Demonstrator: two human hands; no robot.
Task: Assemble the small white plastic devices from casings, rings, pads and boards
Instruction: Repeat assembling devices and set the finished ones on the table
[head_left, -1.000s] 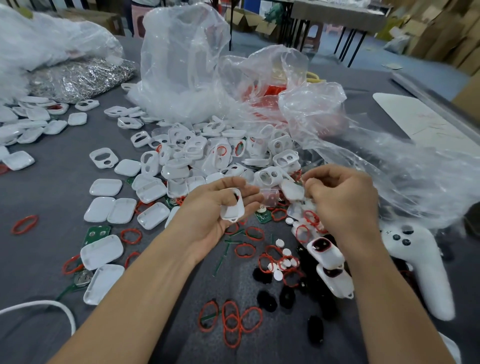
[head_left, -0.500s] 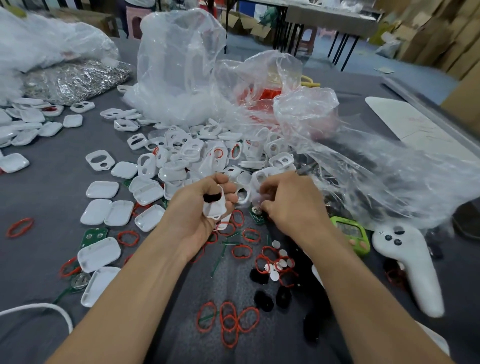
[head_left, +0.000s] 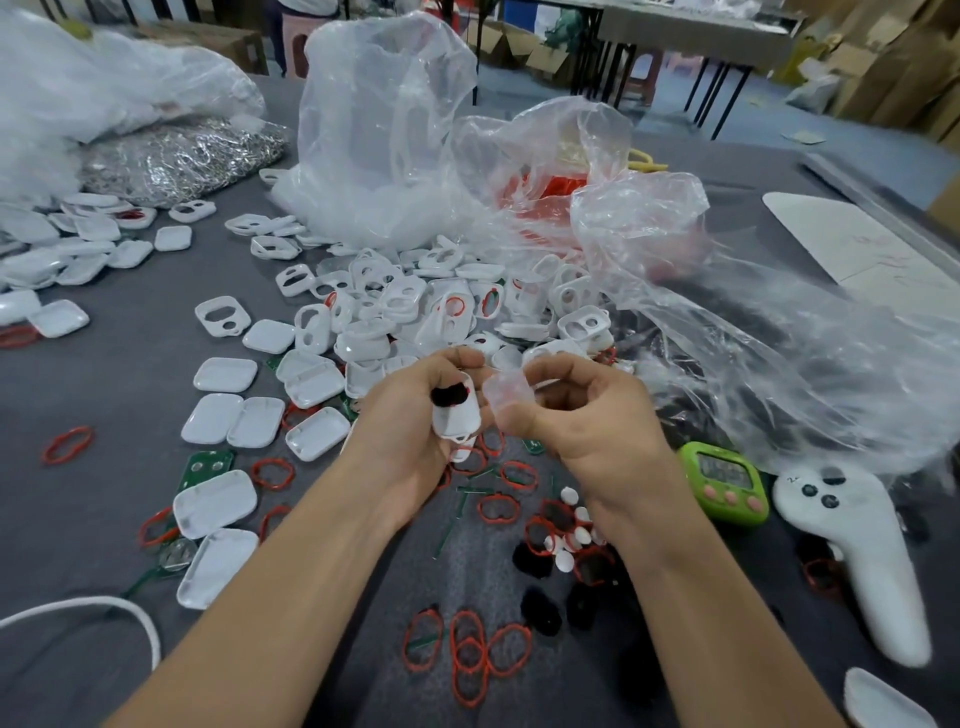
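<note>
My left hand (head_left: 410, 431) grips a white casing (head_left: 457, 418) with a black pad (head_left: 449, 396) and a red ring showing in its upper opening. Close beside it, my right hand (head_left: 587, 415) pinches a small clear-white piece (head_left: 505, 392) between thumb and fingers, just right of the casing. A heap of white casings (head_left: 415, 306) lies behind both hands. Red rings (head_left: 470, 654), black pads (head_left: 540, 610) and small white round pieces (head_left: 569, 535) lie on the grey table in front of me. A green board (head_left: 205, 465) lies at the left among white flat covers (head_left: 215, 504).
Crumpled clear plastic bags (head_left: 779, 374) spread behind and to the right. A green timer (head_left: 724, 483) and a white handheld controller (head_left: 862, 561) lie at the right. A bag of silver metal parts (head_left: 182, 158) sits far left, a white cable (head_left: 93, 605) at the near left.
My right hand has lifted from the pile with a small clear-white piece and come up beside the casing. My left hand has raised the casing slightly.
</note>
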